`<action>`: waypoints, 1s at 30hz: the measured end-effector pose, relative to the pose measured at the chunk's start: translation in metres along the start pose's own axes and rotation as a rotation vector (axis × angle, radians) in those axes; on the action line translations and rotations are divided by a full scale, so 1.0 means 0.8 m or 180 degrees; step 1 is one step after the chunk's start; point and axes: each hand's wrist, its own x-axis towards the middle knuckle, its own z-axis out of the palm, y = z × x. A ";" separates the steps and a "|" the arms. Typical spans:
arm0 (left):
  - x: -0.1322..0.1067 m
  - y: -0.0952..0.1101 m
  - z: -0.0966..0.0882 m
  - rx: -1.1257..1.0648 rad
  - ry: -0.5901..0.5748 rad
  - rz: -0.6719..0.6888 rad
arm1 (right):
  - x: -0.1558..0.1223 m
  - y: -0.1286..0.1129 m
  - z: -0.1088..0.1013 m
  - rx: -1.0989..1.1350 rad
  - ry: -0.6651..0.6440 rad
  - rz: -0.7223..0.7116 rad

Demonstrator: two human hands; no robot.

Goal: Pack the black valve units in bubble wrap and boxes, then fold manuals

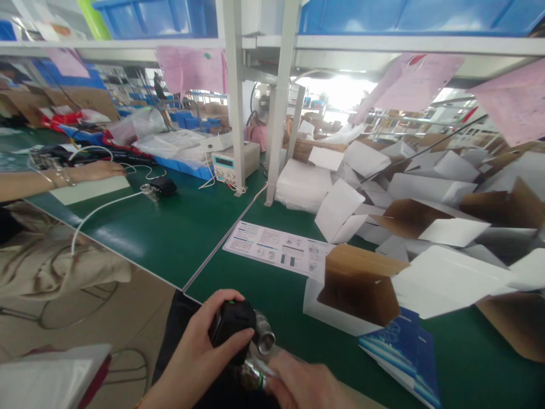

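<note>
My left hand (200, 355) is wrapped round a small black device (232, 326) with a silver metal end (264, 338), held over the near edge of the green table (179, 233). My right hand (306, 383) sits just below and right of it, fingers pinched on a shiny metal fitting (252, 375) at the device's lower end. An open white carton with brown inside (355, 289) lies just beyond the hands, on a blue printed box (404, 352). A printed leaflet (276, 247) lies flat behind that.
A heap of open white cartons (426, 199) fills the right side. White shelf posts (276, 102) stand mid-table beside a small power supply (234, 162). At the left, another person's arm (55, 176) rests on the table near a white cable (102, 207) and a black plug (162, 186).
</note>
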 end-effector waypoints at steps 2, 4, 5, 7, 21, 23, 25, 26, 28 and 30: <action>-0.003 -0.001 0.001 -0.0110 -0.0357 -0.0230 | 0.016 -0.022 -0.032 -0.0592 0.0152 -0.0367; -0.010 0.000 0.000 -0.0711 -0.0676 -0.0688 | 0.031 -0.029 -0.042 -0.0847 0.0288 -0.0205; -0.013 0.001 0.000 -0.1081 -0.0734 -0.0897 | 0.036 -0.025 -0.038 -0.0854 0.0278 -0.0185; -0.017 0.003 0.000 -0.1656 -0.0648 -0.1192 | 0.039 -0.007 -0.017 -0.0850 0.0156 -0.0287; 0.008 -0.028 0.034 -0.1474 0.0051 -0.1109 | 0.013 0.027 0.024 -0.2224 0.1307 -0.1572; 0.012 -0.029 0.036 -0.1365 -0.0083 -0.0921 | 0.020 0.014 0.012 -0.2173 0.1269 -0.1837; 0.016 -0.032 0.036 -0.1310 -0.0206 -0.0896 | 0.025 0.002 -0.003 -0.2103 0.1139 -0.2007; 0.018 -0.033 0.035 -0.1308 -0.0264 -0.0936 | 0.027 -0.003 -0.010 -0.2082 0.1074 -0.2058; 0.021 -0.034 0.032 -0.1317 -0.0334 -0.1035 | 0.029 -0.007 -0.020 -0.2015 0.1000 -0.2100; 0.023 -0.029 0.030 -0.1318 -0.0415 -0.1142 | 0.028 -0.004 -0.022 -0.1883 0.1048 -0.2001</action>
